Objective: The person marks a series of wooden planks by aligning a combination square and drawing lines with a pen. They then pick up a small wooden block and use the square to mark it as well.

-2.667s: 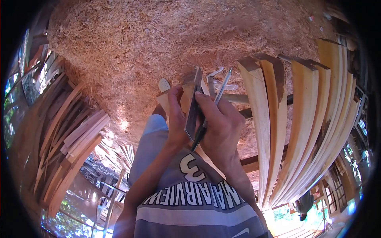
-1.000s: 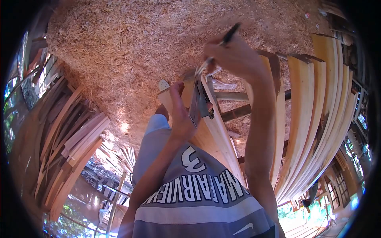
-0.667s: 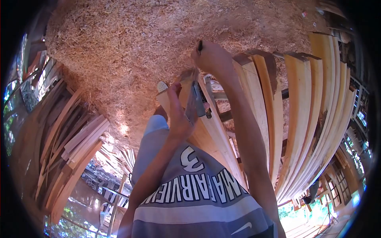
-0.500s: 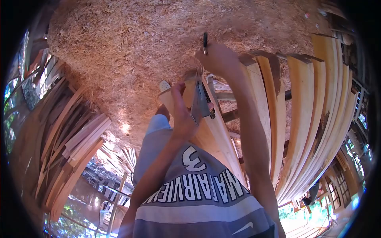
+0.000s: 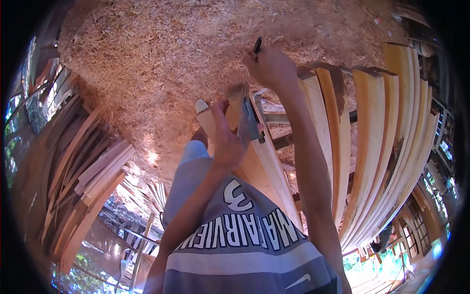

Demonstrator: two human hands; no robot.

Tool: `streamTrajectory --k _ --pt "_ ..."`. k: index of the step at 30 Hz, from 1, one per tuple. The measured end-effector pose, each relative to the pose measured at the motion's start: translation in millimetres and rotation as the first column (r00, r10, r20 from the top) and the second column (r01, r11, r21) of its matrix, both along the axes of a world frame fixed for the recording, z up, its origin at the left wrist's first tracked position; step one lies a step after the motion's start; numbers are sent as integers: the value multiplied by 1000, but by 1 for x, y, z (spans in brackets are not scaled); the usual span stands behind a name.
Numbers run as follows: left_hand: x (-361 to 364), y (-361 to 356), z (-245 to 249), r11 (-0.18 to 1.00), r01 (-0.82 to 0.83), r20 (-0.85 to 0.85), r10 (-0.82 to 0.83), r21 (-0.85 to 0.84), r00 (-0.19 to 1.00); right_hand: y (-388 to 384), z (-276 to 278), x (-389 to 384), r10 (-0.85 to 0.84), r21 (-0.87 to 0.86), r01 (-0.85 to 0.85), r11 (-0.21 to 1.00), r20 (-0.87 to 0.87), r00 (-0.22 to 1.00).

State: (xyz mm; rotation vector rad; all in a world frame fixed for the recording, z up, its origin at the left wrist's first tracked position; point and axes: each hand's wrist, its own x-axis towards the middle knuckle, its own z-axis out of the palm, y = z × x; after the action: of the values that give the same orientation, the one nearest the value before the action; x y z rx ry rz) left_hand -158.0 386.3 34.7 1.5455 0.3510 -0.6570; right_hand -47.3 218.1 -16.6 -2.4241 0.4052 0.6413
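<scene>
My right hand (image 5: 274,68) is closed around a slim black pen (image 5: 257,45), which sticks up past the fingers. That hand hovers just beyond the far end of a pale wooden board (image 5: 262,161). Closer to me, my left hand (image 5: 229,142) grips what looks like a grey metal square (image 5: 248,126) against the board's far part. Its thumb or a finger points away from me, and some fingers are hidden behind the metal. The board runs from under my jersey (image 5: 240,220) towards the shavings.
Wood shavings (image 5: 147,59) cover the floor ahead. Several thick planks (image 5: 369,122) stand in a row at the right. A stack of timber offcuts (image 5: 105,169) lies at the left. A sandalled foot (image 5: 201,106) shows left of the board.
My right hand has shifted slightly, and the pen has tilted to the right at its top. My left hand and the metal square stay nearly in place on the board.
</scene>
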Motion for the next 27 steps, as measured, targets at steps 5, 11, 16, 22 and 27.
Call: streamTrajectory --k 5,11,16,22,27 --pt "-5 5 -8 985 110 80 -121 129 989 4 2 1 6 11 -6 1000 -41 999" --pt "-2 1 2 991 86 67 -94 105 993 0 6 -5 45 24 -45 999 30 999" --pt "-1 0 2 978 116 116 -138 175 984 -62 133 6 -78 780 11 625 48 996" --pt "-11 9 -13 959 68 258 -142 275 956 -89 163 -36 -686 854 85 514 350 638" --pt "-3 -4 21 872 170 343 -350 459 871 -87 169 -98 -712 664 436 608 213 669"
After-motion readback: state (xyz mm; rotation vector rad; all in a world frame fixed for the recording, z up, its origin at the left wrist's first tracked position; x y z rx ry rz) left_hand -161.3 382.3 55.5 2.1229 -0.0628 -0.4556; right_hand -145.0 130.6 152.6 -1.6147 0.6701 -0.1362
